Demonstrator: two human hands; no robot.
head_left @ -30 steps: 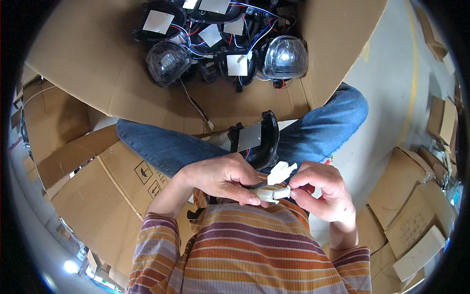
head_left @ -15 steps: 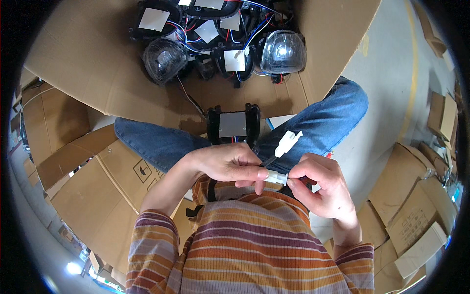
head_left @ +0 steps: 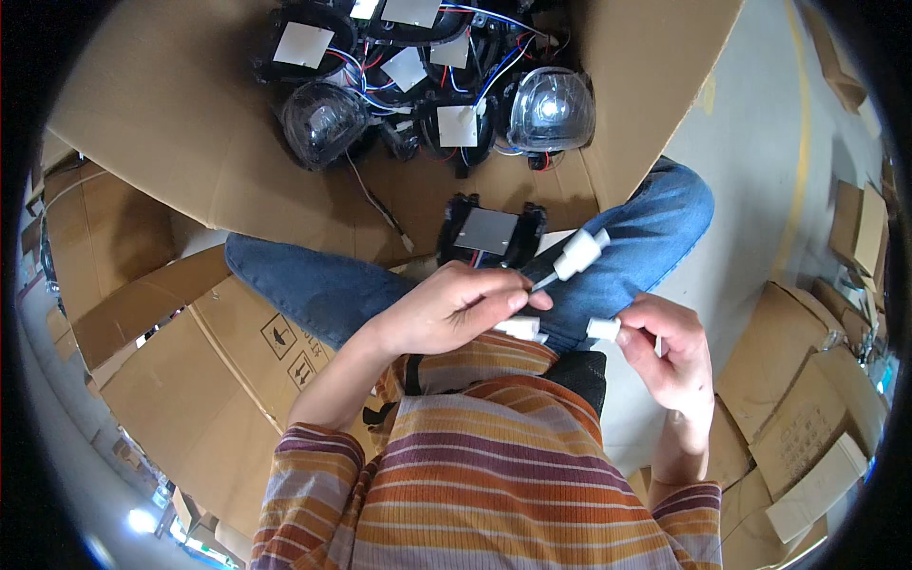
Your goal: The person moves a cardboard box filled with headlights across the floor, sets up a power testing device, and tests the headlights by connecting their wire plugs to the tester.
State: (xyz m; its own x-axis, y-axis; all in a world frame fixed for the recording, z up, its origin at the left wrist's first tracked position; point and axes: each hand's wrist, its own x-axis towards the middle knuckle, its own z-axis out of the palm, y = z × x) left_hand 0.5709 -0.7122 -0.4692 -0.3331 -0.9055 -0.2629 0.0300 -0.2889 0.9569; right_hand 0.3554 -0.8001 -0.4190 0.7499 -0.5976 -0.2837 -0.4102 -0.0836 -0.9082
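My left hand (head_left: 461,309) is closed round wiring, with a white plug connector (head_left: 520,329) at its fingers. A second white connector (head_left: 581,255), blurred, sticks out on a short cable beyond its thumb. Between thumb and forefinger, my right hand (head_left: 670,351) pinches a small white connector (head_left: 602,329), apart from the left hand's one by a gap. Just beyond my left hand is a black lamp unit (head_left: 487,228) with a grey square panel and red and blue wires; its lower part is hidden by the hand.
An open cardboard box (head_left: 655,104) beyond my knees holds several lamp units, including a clear-lensed lamp (head_left: 551,109) and tangled wires. One loose cable end (head_left: 407,242) hangs near its front. Cardboard (head_left: 180,380) lies at left, with more boxes (head_left: 788,380) at right.
The two hands have drawn apart, the right moving rightward with its small connector separated from the left's. The black lamp unit has shifted right and tilted, and the upper connector has swung up and right.
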